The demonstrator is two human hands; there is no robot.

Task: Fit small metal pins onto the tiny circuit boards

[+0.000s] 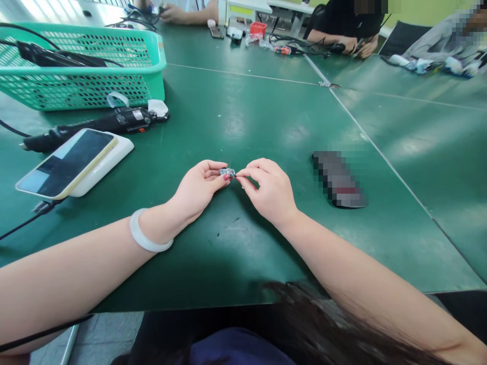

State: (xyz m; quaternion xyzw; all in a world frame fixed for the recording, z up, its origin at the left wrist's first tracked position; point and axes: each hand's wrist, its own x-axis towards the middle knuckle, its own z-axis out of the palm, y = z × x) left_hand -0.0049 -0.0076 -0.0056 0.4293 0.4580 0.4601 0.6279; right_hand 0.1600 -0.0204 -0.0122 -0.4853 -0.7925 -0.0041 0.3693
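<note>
Between thumb and fingers, my left hand (pixel 200 187) grips a small grey electronic part (pixel 227 173), with its fine detail too small to make out. A pale bangle (pixel 146 235) circles the left wrist. My right hand (pixel 270 190) is closed in a pinch at the part's right end. Something thin and dark shows at those fingertips, too small to name. Both hands are close together just above the green table (pixel 236 243).
At left, a phone (pixel 72 162) rests on a white block (pixel 102 165) beside a black electric screwdriver (pixel 102 124). Behind them stands a green basket (pixel 155 71) holding black cabled items. A blurred dark object (pixel 338 180) lies right. Other people sit across the table near cables.
</note>
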